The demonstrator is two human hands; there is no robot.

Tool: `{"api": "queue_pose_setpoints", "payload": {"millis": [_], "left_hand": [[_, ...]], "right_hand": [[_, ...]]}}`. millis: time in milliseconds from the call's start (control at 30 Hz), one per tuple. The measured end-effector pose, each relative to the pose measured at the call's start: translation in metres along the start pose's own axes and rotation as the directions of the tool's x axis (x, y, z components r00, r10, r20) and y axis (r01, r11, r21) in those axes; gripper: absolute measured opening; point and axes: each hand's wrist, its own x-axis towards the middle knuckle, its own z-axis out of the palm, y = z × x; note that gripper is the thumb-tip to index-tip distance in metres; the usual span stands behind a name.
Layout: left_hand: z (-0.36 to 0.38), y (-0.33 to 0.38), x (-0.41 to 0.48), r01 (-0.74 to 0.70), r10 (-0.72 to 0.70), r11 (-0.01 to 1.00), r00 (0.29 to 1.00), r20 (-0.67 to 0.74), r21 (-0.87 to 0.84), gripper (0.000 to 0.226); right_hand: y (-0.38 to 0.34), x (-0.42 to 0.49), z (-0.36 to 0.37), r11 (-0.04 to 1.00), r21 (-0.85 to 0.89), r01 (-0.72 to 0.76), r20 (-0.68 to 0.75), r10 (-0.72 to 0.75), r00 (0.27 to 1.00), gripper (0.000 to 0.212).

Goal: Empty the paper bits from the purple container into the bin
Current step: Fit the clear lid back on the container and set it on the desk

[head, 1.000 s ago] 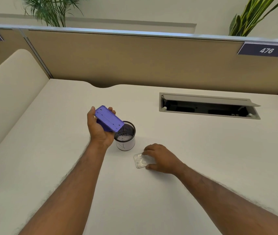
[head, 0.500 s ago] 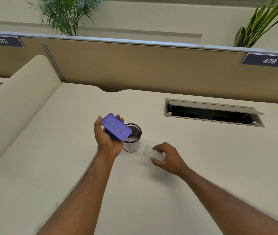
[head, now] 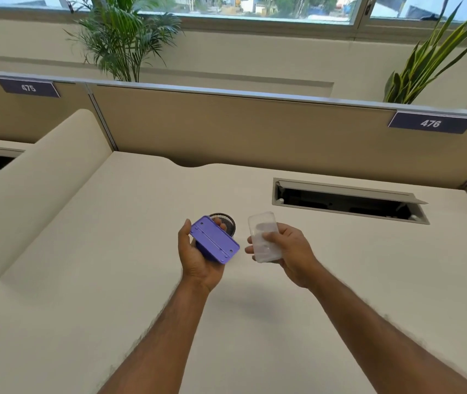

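The purple container [head: 214, 240] is gripped tilted in the curled left hand [head: 200, 256], just in front of the bin [head: 226, 221] on the desk [head: 113, 280], while a clear lid [head: 263, 237] is clasped in the right hand [head: 289, 251].

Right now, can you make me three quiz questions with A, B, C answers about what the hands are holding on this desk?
1. Where is the small round black mesh bin?
A. Behind the flat purple plastic container
B. On the floor
C. In the desk's open cable hatch

2. What colour is the lid in the right hand?
A. Red
B. Clear, see-through
C. Black

3. How is the purple container held?
A. Lying on the cream desk
B. Resting inside the bin
C. Lifted in the left hand

Answers: 1 A, the bin's rim peeks out behind the container. 2 B, fingers show through the lid. 3 C, the left hand grips it above the desk.
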Motion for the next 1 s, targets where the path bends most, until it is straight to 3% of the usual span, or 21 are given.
{"api": "queue_pose_setpoints", "payload": {"millis": [133, 400, 500, 633, 867, 1000], "left_hand": [[0.002, -0.011, -0.015, 0.031, -0.031, 0.999, 1.0, -0.002, 0.012, 0.049], [0.005, -0.026, -0.038, 0.069, -0.069, 0.998, 0.998, -0.006, -0.004, 0.05], [0.003, -0.029, -0.044, 0.073, -0.073, 0.997, 0.997, -0.012, -0.004, 0.051], [0.004, -0.036, -0.051, 0.095, -0.096, 0.995, 0.995, 0.012, 0.026, 0.057], [0.013, -0.051, -0.061, 0.099, -0.099, 0.995, 0.995, 0.011, -0.028, 0.057], [0.014, -0.052, -0.063, 0.11, -0.11, 0.992, 0.994, 0.001, -0.064, 0.061]], "right_hand": [[-0.007, -0.014, 0.003, 0.985, -0.146, 0.094, -0.006, -0.095, 0.995, 0.018], [-0.01, -0.032, 0.013, 0.965, -0.197, 0.173, -0.073, -0.19, 0.979, 0.018], [-0.009, -0.037, 0.015, 0.964, -0.203, 0.173, -0.115, -0.199, 0.973, 0.006], [-0.007, -0.043, 0.02, 0.963, -0.208, 0.171, -0.113, -0.197, 0.974, 0.014], [0.021, -0.05, 0.041, 0.85, -0.501, 0.164, -0.154, -0.273, 0.95, 0.019], [0.03, -0.05, 0.046, 0.795, -0.583, 0.166, -0.208, -0.344, 0.916, 0.021]]}}
